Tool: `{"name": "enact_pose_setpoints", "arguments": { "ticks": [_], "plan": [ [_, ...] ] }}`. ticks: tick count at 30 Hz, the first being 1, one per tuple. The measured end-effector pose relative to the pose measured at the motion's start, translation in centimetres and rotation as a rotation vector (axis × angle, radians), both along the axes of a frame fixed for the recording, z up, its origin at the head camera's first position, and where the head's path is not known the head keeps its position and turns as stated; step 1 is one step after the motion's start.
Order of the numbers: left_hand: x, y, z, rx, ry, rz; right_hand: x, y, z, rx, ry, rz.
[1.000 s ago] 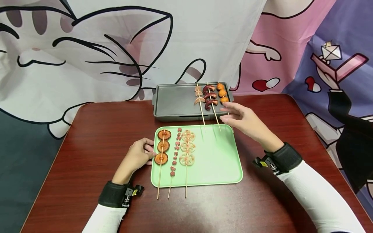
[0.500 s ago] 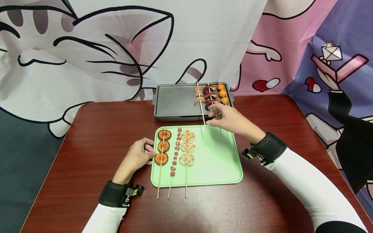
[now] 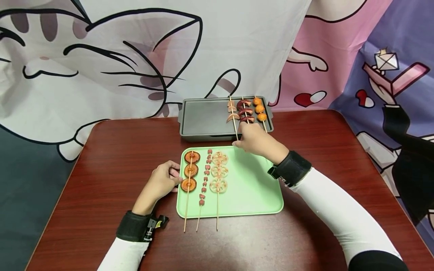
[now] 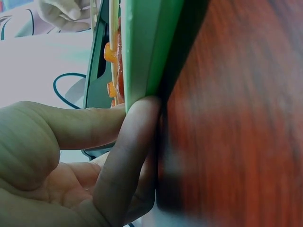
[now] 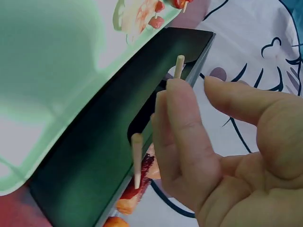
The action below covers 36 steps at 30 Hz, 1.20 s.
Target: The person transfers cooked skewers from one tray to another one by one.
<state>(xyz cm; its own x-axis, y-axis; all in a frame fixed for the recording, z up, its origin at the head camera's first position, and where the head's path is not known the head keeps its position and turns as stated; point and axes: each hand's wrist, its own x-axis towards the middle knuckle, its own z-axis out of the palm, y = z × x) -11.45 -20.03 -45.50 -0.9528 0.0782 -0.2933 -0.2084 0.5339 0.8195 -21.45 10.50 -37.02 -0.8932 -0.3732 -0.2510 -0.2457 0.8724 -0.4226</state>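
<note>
Cartoon cat cloth behind, dark red table (image 3: 112,150) in front, and on it a green tray (image 3: 251,188) with a grey grill pan (image 3: 203,116) just beyond. The right hand (image 3: 255,141) sits at the pan's near rim, over the stick ends of three skewers that lie on the pan's right side. Head view hides the fingertips behind the knuckles; the right wrist view fills that in: fingers (image 5: 182,123) bent, thumb apart from them, two blunt wooden stick ends (image 5: 136,158) just beside the fingers, one poking up behind a fingertip. Whether a stick is truly pinched, I cannot tell. The sticks are pale bamboo, thin, blunt-cut. From above, the pan skewers read as pale crescent slices (image 3: 231,111), dark red curled pieces (image 3: 245,109), and three orange balls (image 3: 259,109), their sticks running toward the tray.

Over to the left hand (image 3: 161,182): from the head it rests on the table at the tray's left edge. The left wrist view gets closer, fingers lightly curled, one fingertip (image 4: 137,118) pressed right against the tray's rim. On the tray's left half lie three more skewers: brown round slices (image 3: 191,170), small red bits (image 3: 205,177), pale lotus slices (image 3: 218,171), sticks overhanging the near edge
</note>
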Motion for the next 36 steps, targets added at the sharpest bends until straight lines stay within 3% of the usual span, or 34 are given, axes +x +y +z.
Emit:
{"name": "enact_pose_setpoints", "arguments": {
  "ticks": [4, 8, 23, 29, 36],
  "plan": [
    [0.0, 0.1, -0.1, -0.006, 0.000, -0.002, -0.1, -0.6, -0.3, 0.062, 0.014, -0.012],
    [0.0, 0.1, -0.1, -0.007, -0.001, -0.003, -0.3, -0.7, -0.8, 0.058, 0.024, -0.002],
    [0.1, 0.1, 0.2, -0.005, -0.002, 0.007, -0.7, -0.6, -0.7, -0.048, -0.102, -0.042],
    [0.1, 0.0, 0.1, -0.005, 0.001, 0.005, -0.5, -0.3, -0.1, -0.090, -0.094, -0.039],
    [0.0, 0.0, 0.3, -0.009, -0.008, -0.008, -0.1, 0.2, -0.2, -0.242, -0.162, -0.054]
  ]
}}
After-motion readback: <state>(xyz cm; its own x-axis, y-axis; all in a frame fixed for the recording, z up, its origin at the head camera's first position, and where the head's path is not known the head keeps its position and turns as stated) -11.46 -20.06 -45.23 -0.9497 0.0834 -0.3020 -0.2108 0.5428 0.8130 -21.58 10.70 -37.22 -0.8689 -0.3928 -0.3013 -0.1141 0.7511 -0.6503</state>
